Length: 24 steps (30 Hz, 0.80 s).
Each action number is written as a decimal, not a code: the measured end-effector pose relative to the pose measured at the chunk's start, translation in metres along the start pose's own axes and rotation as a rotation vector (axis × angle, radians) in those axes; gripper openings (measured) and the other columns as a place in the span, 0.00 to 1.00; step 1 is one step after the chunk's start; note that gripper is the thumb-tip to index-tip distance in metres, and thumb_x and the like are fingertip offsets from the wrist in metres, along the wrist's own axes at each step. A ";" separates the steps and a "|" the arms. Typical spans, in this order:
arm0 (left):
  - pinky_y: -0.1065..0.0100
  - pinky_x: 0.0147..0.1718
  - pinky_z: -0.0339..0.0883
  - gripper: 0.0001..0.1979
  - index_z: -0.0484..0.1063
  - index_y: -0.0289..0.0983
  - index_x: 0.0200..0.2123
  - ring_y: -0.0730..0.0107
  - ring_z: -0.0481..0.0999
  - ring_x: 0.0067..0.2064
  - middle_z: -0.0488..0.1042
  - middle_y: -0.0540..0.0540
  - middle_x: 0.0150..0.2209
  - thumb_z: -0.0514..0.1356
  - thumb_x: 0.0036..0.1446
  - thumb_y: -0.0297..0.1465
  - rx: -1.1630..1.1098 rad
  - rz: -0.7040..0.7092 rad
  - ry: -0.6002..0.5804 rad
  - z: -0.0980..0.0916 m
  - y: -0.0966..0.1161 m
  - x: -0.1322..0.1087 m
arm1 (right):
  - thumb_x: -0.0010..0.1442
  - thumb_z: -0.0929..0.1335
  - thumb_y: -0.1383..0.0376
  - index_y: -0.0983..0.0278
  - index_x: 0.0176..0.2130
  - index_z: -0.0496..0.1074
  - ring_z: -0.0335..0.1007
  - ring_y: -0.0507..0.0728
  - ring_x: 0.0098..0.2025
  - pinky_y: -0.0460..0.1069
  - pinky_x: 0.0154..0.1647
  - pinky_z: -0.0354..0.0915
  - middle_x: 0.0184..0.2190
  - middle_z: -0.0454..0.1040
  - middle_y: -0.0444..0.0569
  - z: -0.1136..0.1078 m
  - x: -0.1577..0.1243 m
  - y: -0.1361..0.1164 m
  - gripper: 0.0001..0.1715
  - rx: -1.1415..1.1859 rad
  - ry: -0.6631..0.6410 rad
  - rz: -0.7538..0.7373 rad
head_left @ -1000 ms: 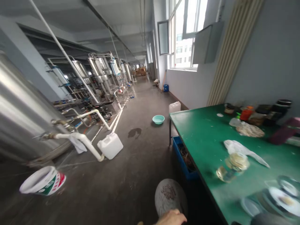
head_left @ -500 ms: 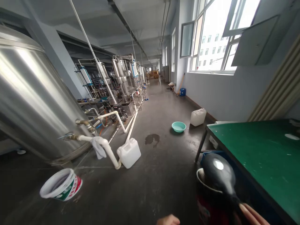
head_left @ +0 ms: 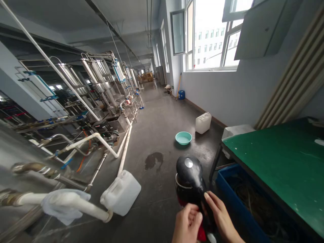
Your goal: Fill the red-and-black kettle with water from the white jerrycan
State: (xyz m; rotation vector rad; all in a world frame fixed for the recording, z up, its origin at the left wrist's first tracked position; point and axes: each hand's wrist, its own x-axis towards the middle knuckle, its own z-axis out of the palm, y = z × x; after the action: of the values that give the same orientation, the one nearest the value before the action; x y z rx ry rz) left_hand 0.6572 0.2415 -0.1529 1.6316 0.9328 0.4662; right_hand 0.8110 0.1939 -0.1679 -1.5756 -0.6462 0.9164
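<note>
A glossy black ladle-like scoop (head_left: 189,170) points away from me, its rounded back up and its handle toward me. My right hand (head_left: 220,216) grips the handle from the right, thumb along it. Close on the handle's left side is my left hand (head_left: 186,222), fingers curled in; whether it pinches anything is hidden. Below and behind the scoop stands a dark bucket (head_left: 180,184) with a pale rim, largely covered by the scoop and hands. Some red shows beneath the hands.
To the right is a green-topped table (head_left: 268,158) over a blue crate (head_left: 227,182). Ahead lie a turquoise basin (head_left: 183,138) and a white jerrycan (head_left: 203,123). Another jerrycan (head_left: 121,194) stands left, by white pipes (head_left: 83,206). The floor has a wet patch (head_left: 154,160).
My view has swung right and the white tub has left it. The scoop now sits nearer the middle. My left hand has risen to the scoop's handle beside my right hand.
</note>
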 end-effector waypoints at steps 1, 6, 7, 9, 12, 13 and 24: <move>0.69 0.36 0.71 0.21 0.74 0.34 0.44 0.63 0.80 0.38 0.82 0.38 0.39 0.54 0.64 0.46 -0.006 -0.007 0.004 -0.004 0.012 0.024 | 0.55 0.64 0.32 0.64 0.32 0.71 0.72 0.60 0.29 0.50 0.30 0.71 0.27 0.75 0.51 0.007 0.021 -0.006 0.39 0.006 -0.013 -0.010; 0.66 0.51 0.69 0.23 0.73 0.37 0.44 0.60 0.79 0.50 0.80 0.38 0.47 0.45 0.68 0.45 0.280 -0.129 0.138 -0.029 0.062 0.144 | 0.55 0.67 0.40 0.66 0.49 0.70 0.73 0.68 0.53 0.56 0.55 0.70 0.50 0.76 0.60 0.038 0.126 -0.028 0.36 0.001 -0.084 -0.088; 0.65 0.53 0.68 0.24 0.73 0.36 0.46 0.58 0.78 0.52 0.80 0.37 0.48 0.45 0.68 0.45 0.347 -0.167 0.155 -0.036 0.067 0.170 | 0.54 0.68 0.42 0.66 0.52 0.69 0.70 0.69 0.56 0.58 0.59 0.67 0.53 0.75 0.60 0.045 0.147 -0.031 0.37 -0.005 -0.096 -0.112; 0.60 0.53 0.68 0.24 0.73 0.34 0.46 0.52 0.78 0.53 0.80 0.34 0.48 0.50 0.65 0.48 0.431 -0.222 0.157 -0.053 0.076 0.225 | 0.51 0.69 0.47 0.66 0.54 0.67 0.68 0.69 0.59 0.60 0.62 0.65 0.55 0.73 0.61 0.059 0.191 -0.035 0.38 -0.022 -0.114 -0.167; 0.53 0.51 0.70 0.26 0.76 0.30 0.44 0.41 0.79 0.52 0.81 0.28 0.46 0.57 0.59 0.49 0.542 -0.263 0.128 -0.082 0.083 0.317 | 0.51 0.67 0.51 0.66 0.52 0.66 0.73 0.68 0.54 0.57 0.55 0.70 0.50 0.77 0.62 0.082 0.264 -0.043 0.34 -0.056 -0.114 -0.251; 0.52 0.49 0.71 0.27 0.78 0.28 0.42 0.38 0.79 0.51 0.80 0.25 0.45 0.57 0.58 0.49 0.583 -0.275 0.111 -0.091 0.085 0.349 | 0.52 0.67 0.52 0.66 0.51 0.66 0.76 0.67 0.50 0.56 0.51 0.73 0.46 0.78 0.61 0.090 0.289 -0.047 0.31 -0.071 -0.103 -0.267; 0.52 0.52 0.73 0.33 0.78 0.24 0.48 0.37 0.78 0.53 0.79 0.23 0.49 0.64 0.53 0.50 0.593 -0.318 -0.112 -0.112 0.095 0.621 | 0.49 0.68 0.34 0.62 0.37 0.69 0.78 0.65 0.34 0.56 0.34 0.74 0.32 0.78 0.57 0.015 0.503 -0.078 0.36 -0.409 -0.125 0.017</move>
State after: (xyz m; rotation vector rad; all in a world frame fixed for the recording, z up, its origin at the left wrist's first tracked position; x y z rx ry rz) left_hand 0.9835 0.7900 -0.1402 1.9562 1.2963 -0.1404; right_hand 1.0776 0.6262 -0.1990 -1.8956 -0.9556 0.9417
